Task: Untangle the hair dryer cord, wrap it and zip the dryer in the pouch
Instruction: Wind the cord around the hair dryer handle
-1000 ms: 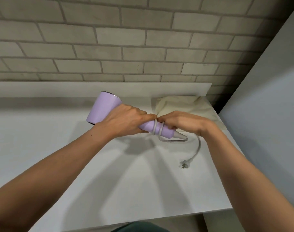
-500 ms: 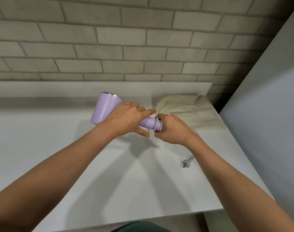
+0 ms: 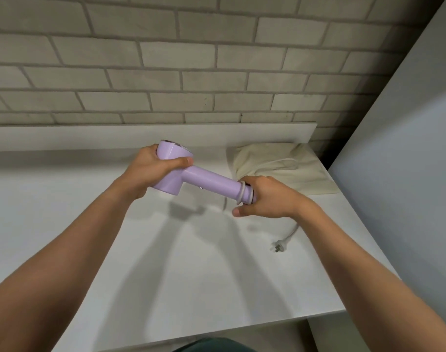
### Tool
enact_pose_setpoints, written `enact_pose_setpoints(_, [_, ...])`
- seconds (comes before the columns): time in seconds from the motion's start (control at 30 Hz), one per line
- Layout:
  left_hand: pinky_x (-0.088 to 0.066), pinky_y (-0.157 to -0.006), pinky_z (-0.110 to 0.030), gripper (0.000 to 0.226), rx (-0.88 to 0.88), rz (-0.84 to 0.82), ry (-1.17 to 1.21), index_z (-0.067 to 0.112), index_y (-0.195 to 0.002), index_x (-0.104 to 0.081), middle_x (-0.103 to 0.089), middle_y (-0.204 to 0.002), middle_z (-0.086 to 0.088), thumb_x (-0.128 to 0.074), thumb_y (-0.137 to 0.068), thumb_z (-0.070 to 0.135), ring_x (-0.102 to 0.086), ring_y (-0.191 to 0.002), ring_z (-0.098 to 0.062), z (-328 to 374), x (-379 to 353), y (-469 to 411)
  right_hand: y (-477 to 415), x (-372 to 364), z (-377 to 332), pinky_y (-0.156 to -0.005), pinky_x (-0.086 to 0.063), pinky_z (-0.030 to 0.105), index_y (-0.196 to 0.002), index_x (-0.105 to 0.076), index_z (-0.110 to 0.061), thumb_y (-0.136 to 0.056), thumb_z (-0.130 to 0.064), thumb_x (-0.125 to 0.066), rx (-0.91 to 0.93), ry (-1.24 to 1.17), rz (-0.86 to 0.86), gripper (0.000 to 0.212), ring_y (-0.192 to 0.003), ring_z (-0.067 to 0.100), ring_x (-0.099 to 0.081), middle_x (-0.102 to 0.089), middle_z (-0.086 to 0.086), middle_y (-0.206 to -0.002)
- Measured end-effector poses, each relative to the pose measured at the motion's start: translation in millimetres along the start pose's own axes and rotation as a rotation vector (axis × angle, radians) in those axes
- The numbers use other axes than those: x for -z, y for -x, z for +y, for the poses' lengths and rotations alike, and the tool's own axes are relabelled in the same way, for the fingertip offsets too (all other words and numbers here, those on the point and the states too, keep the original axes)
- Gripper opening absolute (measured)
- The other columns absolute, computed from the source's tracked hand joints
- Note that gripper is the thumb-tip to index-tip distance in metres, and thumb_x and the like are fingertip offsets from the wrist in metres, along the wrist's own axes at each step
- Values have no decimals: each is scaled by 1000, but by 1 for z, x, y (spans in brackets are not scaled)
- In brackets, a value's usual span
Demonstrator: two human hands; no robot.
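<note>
A lilac hair dryer (image 3: 206, 179) is held in the air above the white counter (image 3: 191, 270). My left hand (image 3: 150, 171) grips its wide head. My right hand (image 3: 265, 196) is curled round the end of the handle, where the white cord (image 3: 242, 193) makes two loops around it. The rest of the cord passes behind my right wrist and its plug (image 3: 277, 246) lies on the counter. A cream fabric pouch (image 3: 288, 166) lies flat at the back right, behind my right hand.
A brick wall rises behind a low white ledge (image 3: 140, 133). A grey panel (image 3: 407, 161) bounds the counter on the right. The counter's front edge runs near my forearms.
My left hand has shifted from the handle to the dryer's head. The dryer turned, showing the whole handle. My right hand moved to the handle's end with the cord loops.
</note>
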State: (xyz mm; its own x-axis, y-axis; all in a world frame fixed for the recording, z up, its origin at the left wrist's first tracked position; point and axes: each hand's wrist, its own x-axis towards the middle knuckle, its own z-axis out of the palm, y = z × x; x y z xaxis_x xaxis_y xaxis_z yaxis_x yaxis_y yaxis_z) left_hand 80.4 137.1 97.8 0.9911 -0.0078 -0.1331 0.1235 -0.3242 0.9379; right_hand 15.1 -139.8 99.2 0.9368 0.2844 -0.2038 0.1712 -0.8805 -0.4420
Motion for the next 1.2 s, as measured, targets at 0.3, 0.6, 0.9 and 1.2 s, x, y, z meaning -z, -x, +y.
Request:
enact_pose_setpoints(0.3, [-56, -65, -28, 40, -83, -80, 58, 19, -105, -73, -78, -92, 5, -91, -72, 33, -75, -78, -11, 16, 5, 5, 3, 22, 40, -108, -45, 43, -134, -62, -8, -89, -16, -41, 34, -1014, -323, 51, -124, 33, -62, -64, 18, -137])
enact_pose_setpoints(0.6, [-57, -60, -25, 43, -135, -74, 120, 22, -98, -72, -77, -85, 10, -87, -61, 39, -74, -75, -10, 29, -2, 9, 1, -3, 38, -85, -49, 20, -102, -67, -22, -88, -5, -61, 288, -571, 323, 23, -92, -2, -63, -65, -9, -98])
enact_pose_setpoints(0.9, [-52, -65, -25, 45, -170, 230, 133, 19, -104, -69, -71, -92, 10, -92, -70, 38, -68, -81, -11, 29, -7, -9, 12, -51, 15, -72, -58, 46, -128, -62, -32, -111, -31, -43, 107, -623, 262, 26, -62, 13, -46, -46, -6, -65])
enact_pose_setpoints(1.2, [-57, -83, -38, 61, -173, 388, -112, 20, -106, -59, -64, -100, 10, -90, -62, 51, -65, -99, -20, 7, -5, -19, 63, 7, 2, -79, -42, 9, -121, -64, -33, -107, -38, -49, 218, -133, 24, 21, -94, -11, -60, -62, -40, -92])
